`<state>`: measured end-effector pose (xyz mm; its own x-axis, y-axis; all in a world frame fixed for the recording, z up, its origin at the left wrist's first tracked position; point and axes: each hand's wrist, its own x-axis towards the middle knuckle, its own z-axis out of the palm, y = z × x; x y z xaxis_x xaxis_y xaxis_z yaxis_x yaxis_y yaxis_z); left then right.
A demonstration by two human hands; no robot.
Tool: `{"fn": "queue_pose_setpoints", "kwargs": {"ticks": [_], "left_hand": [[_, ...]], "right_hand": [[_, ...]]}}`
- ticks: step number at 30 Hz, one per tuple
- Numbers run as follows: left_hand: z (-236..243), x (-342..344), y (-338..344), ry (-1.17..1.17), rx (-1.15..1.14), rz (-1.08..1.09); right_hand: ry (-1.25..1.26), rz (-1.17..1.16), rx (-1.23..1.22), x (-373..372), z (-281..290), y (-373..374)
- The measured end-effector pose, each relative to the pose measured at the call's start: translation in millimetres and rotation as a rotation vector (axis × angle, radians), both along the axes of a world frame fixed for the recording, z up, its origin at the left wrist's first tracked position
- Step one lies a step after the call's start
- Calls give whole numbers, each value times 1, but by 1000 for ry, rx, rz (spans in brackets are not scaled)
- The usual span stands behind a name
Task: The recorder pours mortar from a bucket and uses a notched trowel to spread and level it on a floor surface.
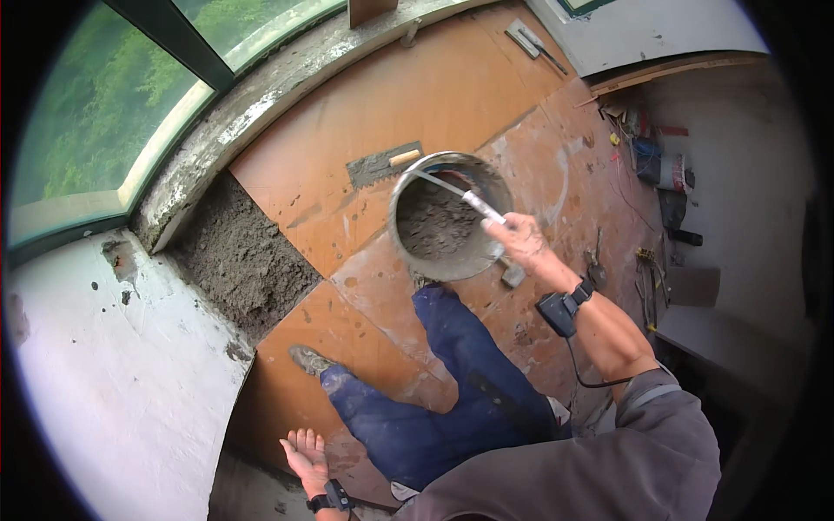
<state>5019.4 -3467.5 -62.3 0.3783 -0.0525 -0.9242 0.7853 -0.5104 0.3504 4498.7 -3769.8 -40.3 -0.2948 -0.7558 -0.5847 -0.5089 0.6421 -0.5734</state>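
Note:
My right hand (519, 239) is closed around the white grip of a bucket handle (479, 205). The bucket (459, 267) is round and smeared with cement, and grey mortar (434, 224) lies inside it. It appears just ahead of my right foot; whether it touches the floor I cannot tell. My left hand (306, 456) hangs apart at the lower left, fingers extended and holding nothing. Beyond the bucket's left rim, a notched trowel (372, 170) with a wooden handle lies flat on the orange tiles. Loose grey mortar (248, 260) fills an untiled patch in the left corner.
Another flat trowel (524, 40) rests on the tiles at the far right. A small grey block (512, 274) sits beside the bucket. Hand tools (647, 273) and clutter line the right wall. A rough window ledge (261, 108) and white wall (113, 365) border the left.

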Motion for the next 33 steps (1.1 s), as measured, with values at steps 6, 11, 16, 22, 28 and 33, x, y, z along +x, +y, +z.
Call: {"fn": "queue_pose_setpoints", "kwargs": {"ticks": [6,11,16,22,28,33], "left_hand": [[20,-14,10,40,12,-73],[41,-17,0,-69,167,-72],[34,-4,11,-133,273,-81],[12,21,22,-216,450,-265],[-36,124,13,-504,438,-356],[-62,165,-9,-841,384,-262]], "right_hand": [[165,-270,-69,-124,-59,-45],[137,-437,-122,-201,-105,-54],[209,-531,-113,-287,-143,-60],[1290,31,102,-351,-89,-58],[872,285,-179,-216,-85,-68],[538,565,17,-24,-205,-49]]}}
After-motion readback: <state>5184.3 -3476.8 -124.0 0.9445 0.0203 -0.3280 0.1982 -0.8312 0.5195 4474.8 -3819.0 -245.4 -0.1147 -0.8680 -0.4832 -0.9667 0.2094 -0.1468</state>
